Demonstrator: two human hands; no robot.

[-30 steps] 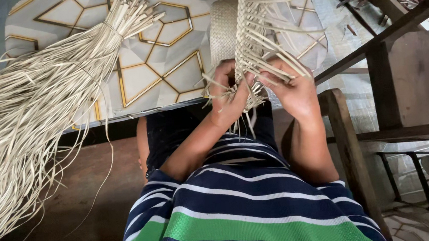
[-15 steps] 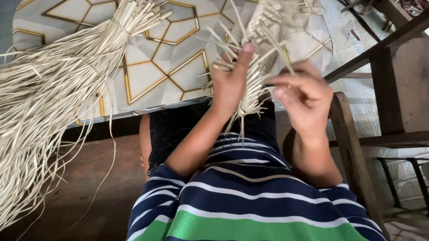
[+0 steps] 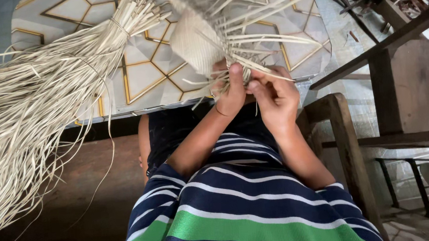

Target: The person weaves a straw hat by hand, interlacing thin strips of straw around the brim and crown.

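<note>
A pale woven straw piece (image 3: pixel 195 40), partly plaited with several loose strands sticking out to the right, is held above a patterned table top (image 3: pixel 144 75). My left hand (image 3: pixel 230 91) grips its lower edge, thumb up against the weave. Close beside it my right hand (image 3: pixel 274 98) pinches loose strands at the same edge. Both forearms rise from a lap in a navy, white and green striped shirt.
A big tied bundle of loose pale straw strips (image 3: pixel 35 114) lies on the table at the left and hangs over its front edge. A wooden chair frame (image 3: pixel 343 141) stands at the right, a dark wooden bench (image 3: pixel 401 34) beyond it. Brown floor lies below.
The woven piece has turned and tilted left, its loose strands now fanning to the right. Both hands shifted along its lower edge and came closer together.
</note>
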